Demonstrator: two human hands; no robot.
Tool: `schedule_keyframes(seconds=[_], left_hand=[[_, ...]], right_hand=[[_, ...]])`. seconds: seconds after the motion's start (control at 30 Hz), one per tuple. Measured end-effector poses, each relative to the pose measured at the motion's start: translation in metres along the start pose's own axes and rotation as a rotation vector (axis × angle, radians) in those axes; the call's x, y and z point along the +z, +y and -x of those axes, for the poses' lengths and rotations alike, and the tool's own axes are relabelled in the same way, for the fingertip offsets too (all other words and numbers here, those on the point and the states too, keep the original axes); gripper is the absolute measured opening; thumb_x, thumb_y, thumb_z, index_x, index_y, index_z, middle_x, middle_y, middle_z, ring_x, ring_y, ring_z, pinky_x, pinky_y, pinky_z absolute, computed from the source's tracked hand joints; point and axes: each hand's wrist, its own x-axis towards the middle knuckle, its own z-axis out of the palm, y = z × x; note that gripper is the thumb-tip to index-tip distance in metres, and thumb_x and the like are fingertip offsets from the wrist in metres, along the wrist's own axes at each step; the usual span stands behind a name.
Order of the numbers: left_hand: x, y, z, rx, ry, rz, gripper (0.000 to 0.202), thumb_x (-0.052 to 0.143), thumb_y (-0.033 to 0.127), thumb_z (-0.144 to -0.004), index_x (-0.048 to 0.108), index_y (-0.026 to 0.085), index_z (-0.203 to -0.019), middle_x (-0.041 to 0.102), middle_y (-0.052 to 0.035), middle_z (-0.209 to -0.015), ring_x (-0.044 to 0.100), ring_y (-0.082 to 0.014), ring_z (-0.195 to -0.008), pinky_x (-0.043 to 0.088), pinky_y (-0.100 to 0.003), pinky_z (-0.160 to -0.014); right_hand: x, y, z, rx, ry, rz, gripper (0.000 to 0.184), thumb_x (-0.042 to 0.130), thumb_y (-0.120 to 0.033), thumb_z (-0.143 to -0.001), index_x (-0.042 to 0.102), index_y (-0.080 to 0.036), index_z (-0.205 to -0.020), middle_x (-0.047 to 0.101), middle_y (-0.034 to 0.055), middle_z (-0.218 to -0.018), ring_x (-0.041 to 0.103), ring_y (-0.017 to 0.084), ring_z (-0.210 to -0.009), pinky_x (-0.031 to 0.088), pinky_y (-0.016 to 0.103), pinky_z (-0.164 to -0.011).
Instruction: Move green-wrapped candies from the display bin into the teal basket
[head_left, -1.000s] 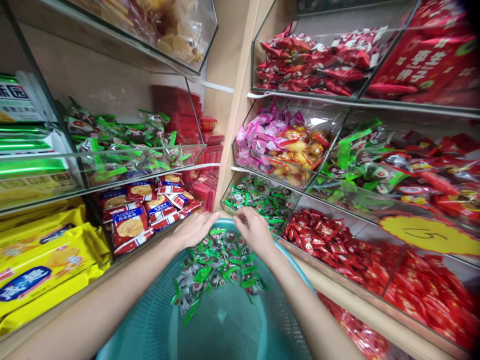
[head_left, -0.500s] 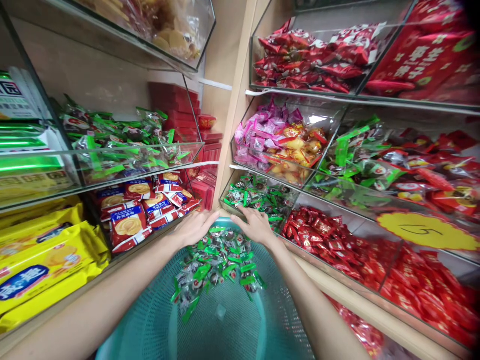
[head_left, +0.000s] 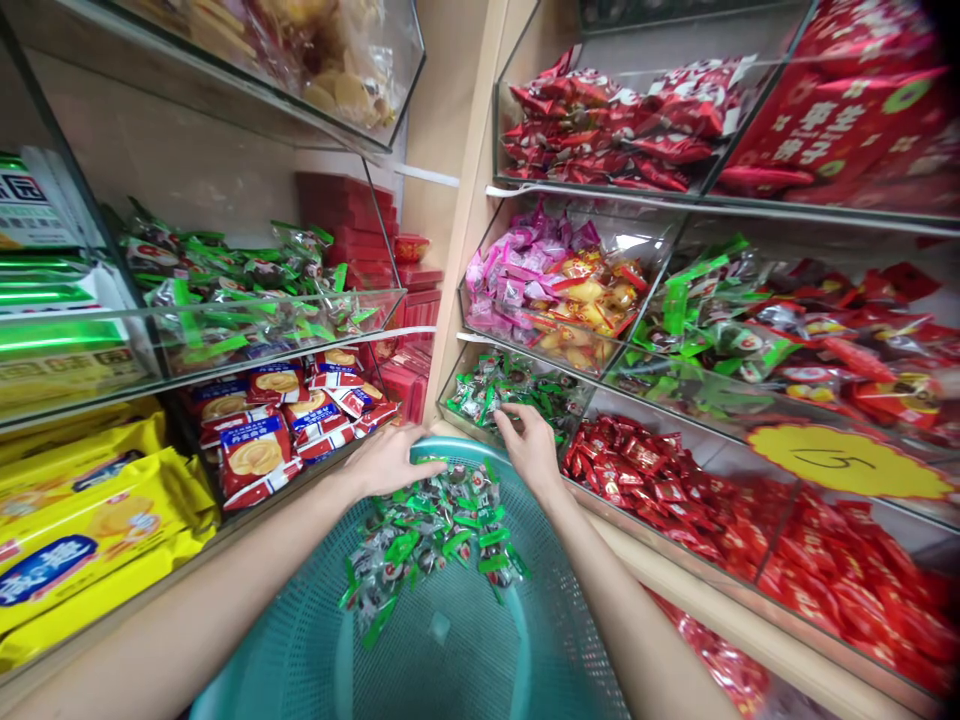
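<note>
A teal plastic mesh basket (head_left: 300,600) is in front of me, tilted. Green-and-clear wrapped candies (head_left: 442,520) are heaped at its far end. At the far left of the rim, my left hand (head_left: 386,463) grips the basket, thumb inside and fingers over the edge. My right hand (head_left: 531,448) is past the rim, at the front of a low clear bin (head_left: 585,400) of similar small green-wrapped candies (head_left: 517,385). Its thumb and fingers are bent and apart, with nothing visible between them.
Red-wrapped candies (head_left: 645,470) fill the bins to the right, below a yellow price tag marked 15 (head_left: 851,460). Pink and yellow packets (head_left: 555,270) sit above. On the left are cookie packs (head_left: 259,445) and yellow packages (head_left: 105,530). A wooden post (head_left: 465,200) divides the shelves.
My right hand has lifted off the rim and shifted right, its fingers now bent. My left thumb has spread over the inside of the rim. The basket and its candies look unchanged.
</note>
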Motion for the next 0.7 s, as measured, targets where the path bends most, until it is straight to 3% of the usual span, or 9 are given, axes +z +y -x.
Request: schedule_keyframes(seconds=[0.17, 0.27, 0.33, 0.5, 0.6, 0.7], left_hand=[[0.000, -0.001, 0.000, -0.016, -0.011, 0.011, 0.058, 0.045, 0.064, -0.074, 0.058, 0.024, -0.114, 0.068, -0.0039, -0.096, 0.062, -0.0211, -0.087, 0.044, -0.030, -0.074], [-0.001, -0.001, 0.000, -0.008, 0.001, 0.011, 0.055, 0.045, 0.063, -0.075, 0.058, 0.023, -0.112, 0.067, -0.0041, -0.098, 0.062, -0.0206, -0.086, 0.044, -0.029, -0.073], [-0.001, 0.000, 0.000, 0.001, 0.017, 0.015, 0.054, 0.046, 0.061, -0.076, 0.058, 0.023, -0.112, 0.067, -0.0043, -0.100, 0.062, -0.0205, -0.086, 0.044, -0.029, -0.072], [0.000, 0.002, 0.000, 0.016, 0.025, 0.023, 0.048, 0.047, 0.058, -0.077, 0.059, 0.023, -0.108, 0.067, -0.0025, -0.091, 0.062, -0.0186, -0.079, 0.042, -0.027, -0.065], [-0.001, 0.003, 0.001, 0.013, 0.021, 0.018, 0.047, 0.046, 0.058, -0.077, 0.060, 0.024, -0.107, 0.067, -0.0017, -0.087, 0.062, -0.0174, -0.074, 0.042, -0.026, -0.062], [-0.001, 0.004, 0.001, 0.004, 0.014, 0.021, 0.047, 0.046, 0.057, -0.077, 0.060, 0.024, -0.107, 0.067, -0.0011, -0.086, 0.062, -0.0173, -0.075, 0.042, -0.025, -0.063]], right_hand=[[-0.009, -0.003, -0.002, 0.008, 0.160, -0.025, 0.027, 0.051, -0.039, -0.080, 0.064, -0.016, -0.085, 0.065, 0.0074, -0.086, 0.060, 0.016, -0.069, 0.047, 0.029, -0.069], [-0.015, -0.008, -0.004, 0.012, 0.153, -0.068, 0.022, 0.053, -0.037, -0.079, 0.063, -0.017, -0.081, 0.065, 0.0055, -0.082, 0.059, 0.015, -0.065, 0.046, 0.028, -0.066], [-0.019, -0.014, -0.004, 0.023, 0.035, -0.136, 0.019, 0.055, -0.037, -0.078, 0.059, -0.018, -0.079, 0.064, 0.0030, -0.077, 0.058, 0.014, -0.061, 0.045, 0.026, -0.061], [-0.025, -0.032, 0.006, -0.021, -0.485, -0.275, 0.016, 0.060, -0.031, -0.074, 0.048, -0.020, -0.079, 0.058, -0.0038, -0.071, 0.056, 0.011, -0.058, 0.039, 0.021, -0.052], [-0.022, -0.044, 0.016, -0.103, -0.670, -0.156, 0.014, 0.060, -0.023, -0.074, 0.048, -0.020, -0.080, 0.055, -0.0056, -0.069, 0.051, 0.009, -0.058, 0.036, 0.020, -0.052], [-0.017, -0.057, 0.026, -0.193, -0.753, 0.065, 0.015, 0.059, -0.016, -0.073, 0.050, -0.020, -0.085, 0.053, -0.0052, -0.068, 0.048, 0.009, -0.061, 0.034, 0.021, -0.055]])
